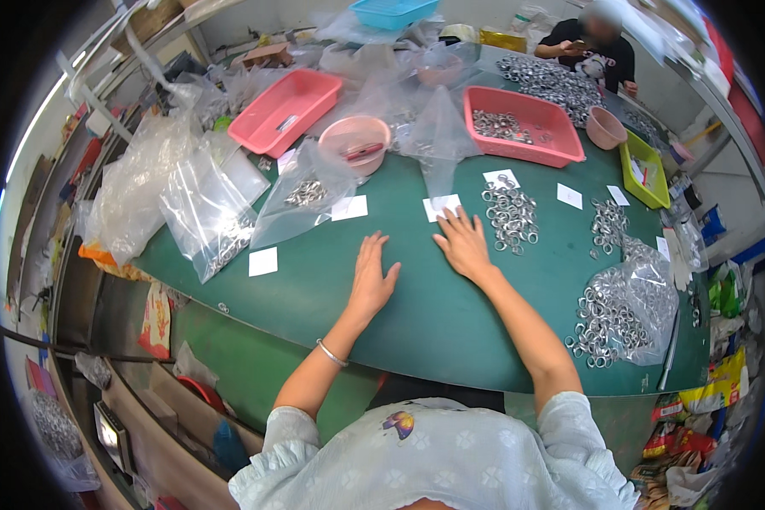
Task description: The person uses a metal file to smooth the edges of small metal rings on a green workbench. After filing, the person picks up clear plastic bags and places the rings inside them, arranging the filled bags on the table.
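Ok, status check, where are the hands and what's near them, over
Left hand flat on green table, empty. Right hand flat, fingertips at a white paper slip. Pile of metal rings just right of it. Nothing between.

On your green bench (433,314), small white paper slips lie flat: one near the left edge (263,261), one by the clear bag of rings (349,207), one touching your right hand's fingertips (441,206), and more further right (569,195). Clear plastic bags hold metal rings at your left (217,223), centre (308,191) and right edge (625,306). Colourful snack wrappers (697,408) sit below the bench's right end.
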The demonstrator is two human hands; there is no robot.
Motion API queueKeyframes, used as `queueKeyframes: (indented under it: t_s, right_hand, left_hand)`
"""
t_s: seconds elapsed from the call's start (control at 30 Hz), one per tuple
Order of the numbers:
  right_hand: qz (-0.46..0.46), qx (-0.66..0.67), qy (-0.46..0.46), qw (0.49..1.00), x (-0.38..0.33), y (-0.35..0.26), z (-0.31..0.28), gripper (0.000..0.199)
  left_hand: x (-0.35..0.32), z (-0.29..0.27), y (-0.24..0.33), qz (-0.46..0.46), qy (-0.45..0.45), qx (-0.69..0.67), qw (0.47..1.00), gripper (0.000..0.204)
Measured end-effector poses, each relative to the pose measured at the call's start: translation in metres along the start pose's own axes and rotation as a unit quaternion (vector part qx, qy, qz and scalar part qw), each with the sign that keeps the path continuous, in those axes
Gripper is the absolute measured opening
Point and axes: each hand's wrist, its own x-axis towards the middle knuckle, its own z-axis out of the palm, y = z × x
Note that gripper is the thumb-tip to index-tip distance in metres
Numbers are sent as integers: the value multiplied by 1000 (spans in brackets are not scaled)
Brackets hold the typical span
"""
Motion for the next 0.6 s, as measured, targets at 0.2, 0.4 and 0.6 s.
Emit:
queueKeyframes:
  t_s: [0.2,0.4,0.6]
  right_hand:
    - [19,-1,-8,1000,27,-1,15,49]
    - [-1,74,62,995,-14,33,-23,44]
    - [116,157,161,968,-51,126,-86,30]
  left_hand:
    - [1,32,33,5,-50,18,999,51]
    - [17,60,46,23,-68,42,997,51]
    - [90,129,69,96,-80,-1,992,54]
